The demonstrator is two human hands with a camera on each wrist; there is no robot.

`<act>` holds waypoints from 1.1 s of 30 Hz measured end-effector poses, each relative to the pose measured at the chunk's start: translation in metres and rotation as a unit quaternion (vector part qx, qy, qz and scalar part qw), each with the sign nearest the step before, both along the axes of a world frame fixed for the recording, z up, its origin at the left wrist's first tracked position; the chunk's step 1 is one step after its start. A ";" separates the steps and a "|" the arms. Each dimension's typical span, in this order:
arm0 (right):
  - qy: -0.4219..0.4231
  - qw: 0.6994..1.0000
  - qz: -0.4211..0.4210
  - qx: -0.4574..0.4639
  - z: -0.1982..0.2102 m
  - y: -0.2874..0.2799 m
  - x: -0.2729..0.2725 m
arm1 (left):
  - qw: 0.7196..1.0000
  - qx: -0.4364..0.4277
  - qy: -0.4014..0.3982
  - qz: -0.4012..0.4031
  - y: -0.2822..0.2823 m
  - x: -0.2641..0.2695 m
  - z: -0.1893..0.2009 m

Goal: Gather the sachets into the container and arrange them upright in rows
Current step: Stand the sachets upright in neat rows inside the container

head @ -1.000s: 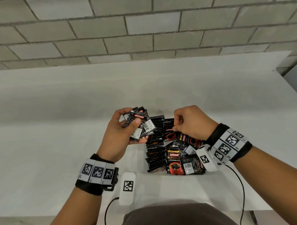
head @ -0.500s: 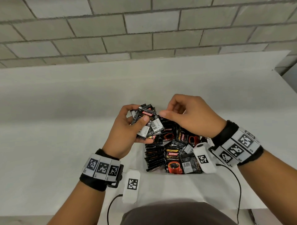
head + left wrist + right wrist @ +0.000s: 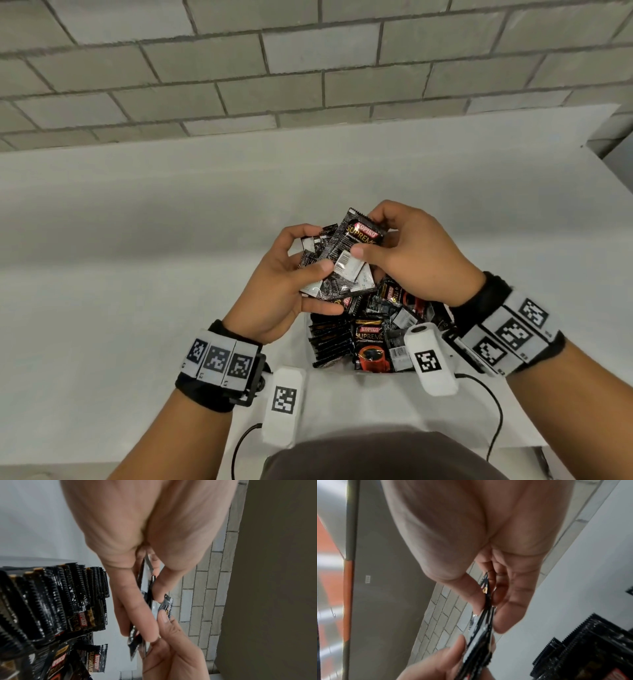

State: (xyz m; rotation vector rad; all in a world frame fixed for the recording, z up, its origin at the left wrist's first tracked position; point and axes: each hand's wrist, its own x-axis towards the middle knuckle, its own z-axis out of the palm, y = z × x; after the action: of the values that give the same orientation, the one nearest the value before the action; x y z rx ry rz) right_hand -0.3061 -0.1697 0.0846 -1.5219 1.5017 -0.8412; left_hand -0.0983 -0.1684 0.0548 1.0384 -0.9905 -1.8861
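My left hand (image 3: 315,250) grips a stack of black Kopiko sachets (image 3: 329,277) above the far end of the white container (image 3: 346,375). On top of that stack lies one sachet (image 3: 359,240), pinched by my right hand (image 3: 368,236) between thumb and fingers. Inside the container a row of sachets (image 3: 329,339) stands upright on the left, with loose ones (image 3: 371,346) lying jumbled on the right. The left wrist view shows the stack (image 3: 137,642) edge-on in my left hand (image 3: 149,595), beside the upright row (image 3: 60,601). My right hand (image 3: 488,599) pinches sachet edges (image 3: 486,588).
The container sits near the front edge of a white table (image 3: 137,240) that runs back to a grey brick wall (image 3: 308,68). The table's right edge (image 3: 609,154) is at the far right. My torso (image 3: 376,455) is close below.
My right hand rose out of the container with a sachet and brought it onto the stack in my left hand. The left hand lifted a little with its stack.
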 end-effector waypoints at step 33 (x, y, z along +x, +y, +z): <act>0.076 0.996 -0.041 -0.008 0.001 -0.006 -0.024 | 0.986 -0.093 -0.106 0.094 0.001 0.022 -0.005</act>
State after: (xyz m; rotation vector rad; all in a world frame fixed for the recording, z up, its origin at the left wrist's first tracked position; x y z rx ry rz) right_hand -0.3299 -0.1759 0.0854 -1.5750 1.6825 -0.8015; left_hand -0.0764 -0.1670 0.0502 1.1922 -1.1243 -1.5223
